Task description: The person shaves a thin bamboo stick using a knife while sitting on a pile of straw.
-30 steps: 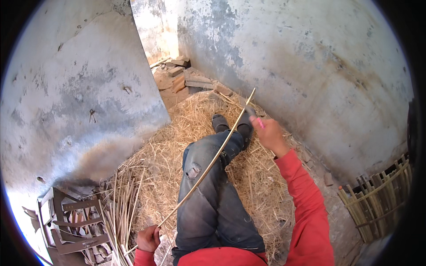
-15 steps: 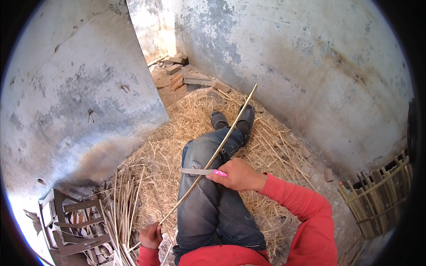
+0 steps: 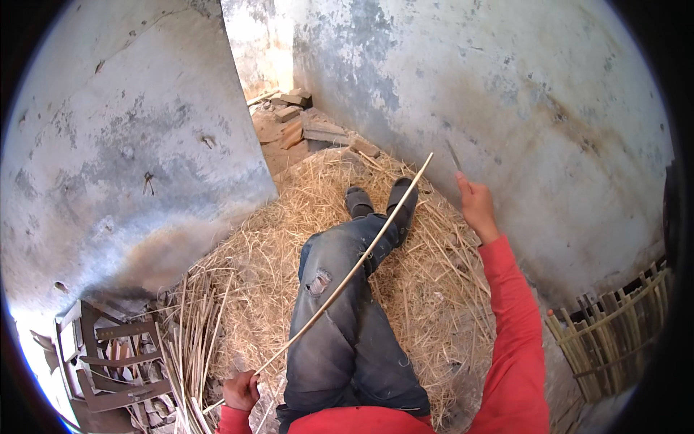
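Between left fingers [image 3: 252, 389], pale strip [image 3: 353, 272]

Left hand [image 3: 241, 391] gripping a long thin strip [image 3: 351, 271] slanting above trousered legs [image 3: 325, 362], right hand [image 3: 477, 207] farther forward holding a knife [image 3: 453, 155], straw [image 3: 434, 311] strewn between them.

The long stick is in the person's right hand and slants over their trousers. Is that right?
Not quite: the head view shows the long stick in the left hand; the right hand holds a knife. It does slant over the trousers.
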A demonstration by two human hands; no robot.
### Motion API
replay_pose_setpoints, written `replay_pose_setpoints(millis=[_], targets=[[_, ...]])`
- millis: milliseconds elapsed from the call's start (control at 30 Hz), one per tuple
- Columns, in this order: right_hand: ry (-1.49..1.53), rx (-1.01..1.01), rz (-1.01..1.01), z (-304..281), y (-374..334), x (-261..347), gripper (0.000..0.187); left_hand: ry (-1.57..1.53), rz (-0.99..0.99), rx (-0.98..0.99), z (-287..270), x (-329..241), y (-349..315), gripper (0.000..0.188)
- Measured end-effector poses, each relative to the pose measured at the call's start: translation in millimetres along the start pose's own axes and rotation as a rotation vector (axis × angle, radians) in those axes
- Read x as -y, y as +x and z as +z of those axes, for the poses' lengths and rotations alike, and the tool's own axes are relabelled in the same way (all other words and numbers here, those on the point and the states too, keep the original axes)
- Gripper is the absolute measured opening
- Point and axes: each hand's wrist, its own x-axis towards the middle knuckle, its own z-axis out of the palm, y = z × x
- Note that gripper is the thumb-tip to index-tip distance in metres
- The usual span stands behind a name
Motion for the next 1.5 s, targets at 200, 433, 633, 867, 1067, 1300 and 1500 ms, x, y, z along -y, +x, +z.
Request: replay_pose_setpoints(millis=[200,433,633,867,1067,1300,1500], targets=[[0.534,0.027,0.113,12,-44,56,0.063,0.03,0.0,0.049,-6,-13,10,0.005],[0.464,0.092,0.009,39,-68,96,0.063,0.052,0.06,0.052,-6,-32,41,0.006],[0.472,0.119,0.025,57,-100,108,0.064,-0.005,0.075,0.009,2,-47,57,0.007],[0.432,0.248,-0.013,58,-143,129,0.06,-0.019,0.065,-0.013,6,-67,73,0.009],[0.387,0.301,-0.18,57,-169,143,0.056,-0.048,0.058,0.016,7,-81,86,0.008],[0.44,0.387,-0.1,28,-150,140,0.033,-0.102,0.061,0.001,7,-88,93,0.008],[0.478,0.323,0.017,18,-121,118,0.033,-0.092,0.067,0.014,6,-90,97,0.009]])
